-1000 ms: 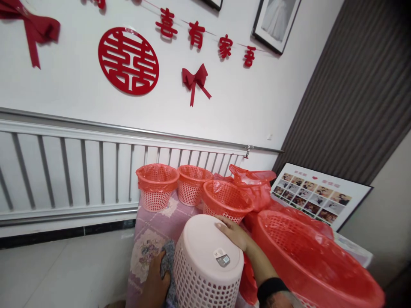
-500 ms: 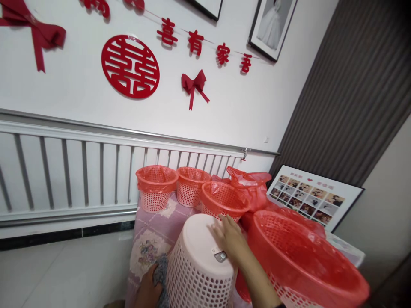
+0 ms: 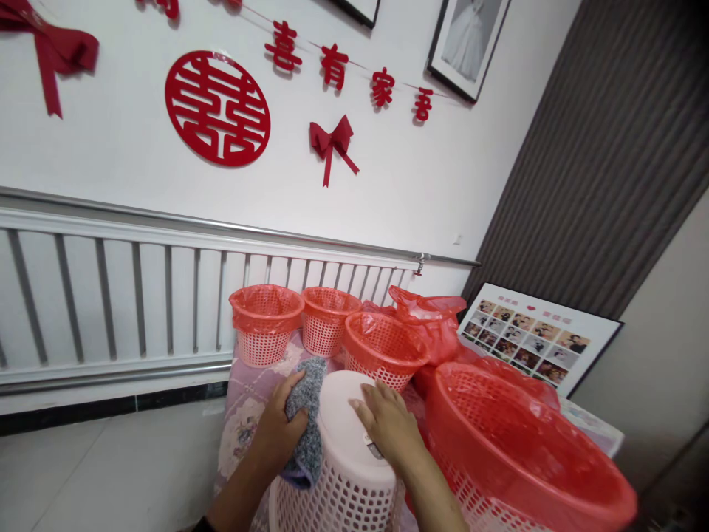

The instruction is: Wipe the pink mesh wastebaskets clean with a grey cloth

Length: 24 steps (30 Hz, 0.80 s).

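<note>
An upturned pale pink mesh basket (image 3: pixel 343 473) stands on the patterned tablecloth in front of me. My left hand (image 3: pixel 280 428) is closed on a grey cloth (image 3: pixel 307 421) and presses it against the basket's upper left edge. My right hand (image 3: pixel 388 428) lies flat, fingers spread, on the basket's solid bottom, covering its label.
Three small baskets lined with red bags (image 3: pixel 266 321) (image 3: pixel 326 318) (image 3: pixel 382 347) stand behind on the tablecloth (image 3: pixel 244 421). A large red-lined basket (image 3: pixel 515 451) fills the right. A white radiator (image 3: pixel 111 295) runs along the wall. A framed photo collage (image 3: pixel 532 336) leans at right.
My left hand has risen with the grey cloth from the basket's lower side up to its top edge. My right hand slid from the far rim toward the middle.
</note>
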{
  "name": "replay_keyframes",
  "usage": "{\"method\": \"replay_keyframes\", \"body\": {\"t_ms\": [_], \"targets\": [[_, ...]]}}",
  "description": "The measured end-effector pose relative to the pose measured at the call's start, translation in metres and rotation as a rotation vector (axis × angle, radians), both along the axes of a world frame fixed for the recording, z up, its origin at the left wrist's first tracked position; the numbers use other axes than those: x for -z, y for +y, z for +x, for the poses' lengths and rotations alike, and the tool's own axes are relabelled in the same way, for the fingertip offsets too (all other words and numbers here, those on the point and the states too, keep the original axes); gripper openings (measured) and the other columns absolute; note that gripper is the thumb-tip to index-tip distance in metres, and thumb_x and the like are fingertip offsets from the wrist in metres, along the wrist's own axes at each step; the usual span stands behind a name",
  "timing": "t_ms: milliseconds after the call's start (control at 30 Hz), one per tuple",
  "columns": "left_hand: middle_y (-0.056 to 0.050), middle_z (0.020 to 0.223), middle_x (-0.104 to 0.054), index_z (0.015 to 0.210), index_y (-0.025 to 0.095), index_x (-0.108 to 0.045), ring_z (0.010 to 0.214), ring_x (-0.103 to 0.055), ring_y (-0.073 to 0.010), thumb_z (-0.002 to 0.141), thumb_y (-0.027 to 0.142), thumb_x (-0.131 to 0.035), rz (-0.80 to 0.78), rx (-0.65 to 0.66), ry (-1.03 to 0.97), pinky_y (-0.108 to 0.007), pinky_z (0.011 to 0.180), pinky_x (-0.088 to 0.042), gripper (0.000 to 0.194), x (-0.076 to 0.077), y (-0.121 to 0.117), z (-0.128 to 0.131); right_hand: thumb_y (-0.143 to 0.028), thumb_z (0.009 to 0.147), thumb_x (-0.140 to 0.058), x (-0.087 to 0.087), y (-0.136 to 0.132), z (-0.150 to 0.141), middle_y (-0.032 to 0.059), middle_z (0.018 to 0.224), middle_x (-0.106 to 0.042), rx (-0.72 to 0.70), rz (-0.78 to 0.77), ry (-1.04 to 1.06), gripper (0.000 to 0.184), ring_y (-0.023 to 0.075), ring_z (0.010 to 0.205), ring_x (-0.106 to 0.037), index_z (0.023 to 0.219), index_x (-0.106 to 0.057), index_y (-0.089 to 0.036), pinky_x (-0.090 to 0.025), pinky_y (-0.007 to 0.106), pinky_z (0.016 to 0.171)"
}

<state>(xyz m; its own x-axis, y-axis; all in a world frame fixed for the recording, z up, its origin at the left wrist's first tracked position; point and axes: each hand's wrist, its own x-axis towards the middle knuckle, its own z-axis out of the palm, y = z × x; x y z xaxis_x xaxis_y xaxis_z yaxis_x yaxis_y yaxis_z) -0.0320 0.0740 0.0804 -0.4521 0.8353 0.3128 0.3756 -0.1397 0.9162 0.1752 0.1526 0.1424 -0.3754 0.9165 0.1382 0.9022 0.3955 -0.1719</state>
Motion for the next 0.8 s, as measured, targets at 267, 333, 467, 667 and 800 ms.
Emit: {"method": "replay_keyframes", "body": {"t_ms": [267,333,467,667,800], "targets": [[-0.015,0.141,-0.057,0.133,0.008,-0.054,0.135,-0.049,-0.0238,0.07,0.009,-0.047,-0.225,-0.041,0.062,-0.038,0.12,-0.03,0.064,0.089,0.015,-0.007,-0.053,0.095,-0.043,0.0,0.001,-0.001,0.0198,0.153,-0.042,0.006,-0.005,-0.001,0.054,0.0399,0.138,-0.039,0.136,-0.056,-0.021,-0.043,0.059,0.1],[-0.017,0.141,-0.058,0.133,0.005,-0.054,0.135,-0.049,-0.0251,0.069,0.009,-0.047,-0.321,-0.046,0.071,-0.038,0.119,-0.03,0.065,0.117,0.009,-0.01,-0.052,0.095,-0.042,-0.001,0.001,-0.001,0.02,0.153,-0.041,0.008,-0.014,-0.009,0.055,0.0402,0.139,-0.038,0.137,-0.055,-0.02,-0.042,0.059,0.101],[-0.02,0.142,-0.056,0.136,0.002,-0.052,0.133,-0.052,-0.0287,0.069,0.007,-0.048,-0.521,-0.057,0.091,-0.039,0.117,-0.033,0.067,0.152,-0.012,-0.011,-0.053,0.095,-0.042,-0.002,0.001,-0.002,0.0192,0.153,-0.042,0.006,-0.021,-0.012,0.056,0.0398,0.139,-0.038,0.138,-0.055,-0.02,-0.041,0.058,0.103],[-0.021,0.146,-0.052,0.142,0.004,-0.047,0.133,-0.053,-0.0287,0.074,0.007,-0.049,-0.66,-0.065,0.143,-0.038,0.117,-0.034,0.067,0.176,-0.027,-0.003,-0.053,0.093,-0.048,0.001,0.011,0.005,0.0196,0.151,-0.045,-0.079,-0.032,0.03,0.057,0.0375,0.141,-0.038,0.137,-0.057,-0.019,-0.036,0.055,0.109],[-0.023,0.141,-0.056,0.137,-0.003,-0.05,0.134,-0.052,-0.0291,0.067,0.005,-0.054,-0.675,-0.051,0.159,-0.033,0.117,-0.034,0.07,0.19,-0.032,0.001,-0.056,0.088,-0.056,0.003,0.025,0.012,0.0175,0.151,-0.046,-0.189,-0.075,0.154,0.061,0.0335,0.141,-0.039,0.135,-0.061,-0.019,-0.031,0.049,0.115]]}}
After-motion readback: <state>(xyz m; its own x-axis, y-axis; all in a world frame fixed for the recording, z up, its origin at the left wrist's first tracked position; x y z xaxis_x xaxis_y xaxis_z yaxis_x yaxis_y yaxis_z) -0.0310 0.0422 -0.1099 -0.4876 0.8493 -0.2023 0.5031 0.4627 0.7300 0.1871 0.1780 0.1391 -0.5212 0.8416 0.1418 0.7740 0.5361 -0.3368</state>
